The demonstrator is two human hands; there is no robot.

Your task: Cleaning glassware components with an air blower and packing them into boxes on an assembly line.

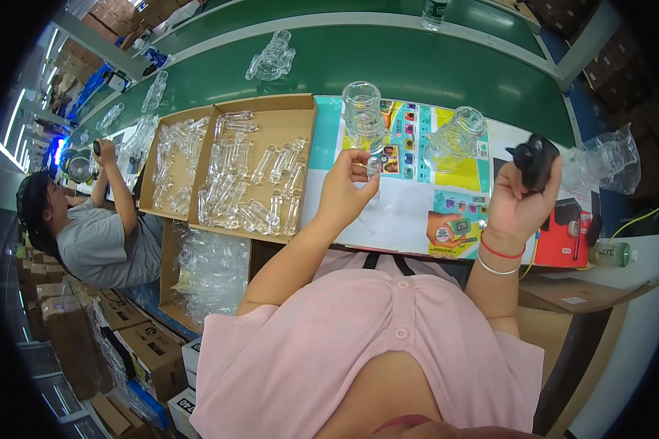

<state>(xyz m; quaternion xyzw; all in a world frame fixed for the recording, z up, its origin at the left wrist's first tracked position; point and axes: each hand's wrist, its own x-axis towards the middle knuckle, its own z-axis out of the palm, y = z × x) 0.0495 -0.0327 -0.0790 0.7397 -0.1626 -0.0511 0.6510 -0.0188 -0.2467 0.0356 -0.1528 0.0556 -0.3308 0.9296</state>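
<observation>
My left hand [348,192] pinches a small clear glass tube [374,167] between thumb and fingers, above the printed sheet on the bench. My right hand [523,197] is wrapped round a black handheld tool [536,162] with a short nozzle pointing left; its exact kind does not show. Just beyond my left hand stands a tall clear glass vessel [363,117] with a ringed body. A second clear glass vessel [458,139] is between my two hands, tilted on the sheet. To the right of the tool lies another glass piece [600,164] in a clear plastic bag.
A cardboard tray [311,132] of several glass tubes sits left, with a box of clear plastic bags [212,271] below it. Glass pieces [272,57] stand on the green bench [329,55]. A bottle [613,254] lies right. A co-worker [110,234] works at far left.
</observation>
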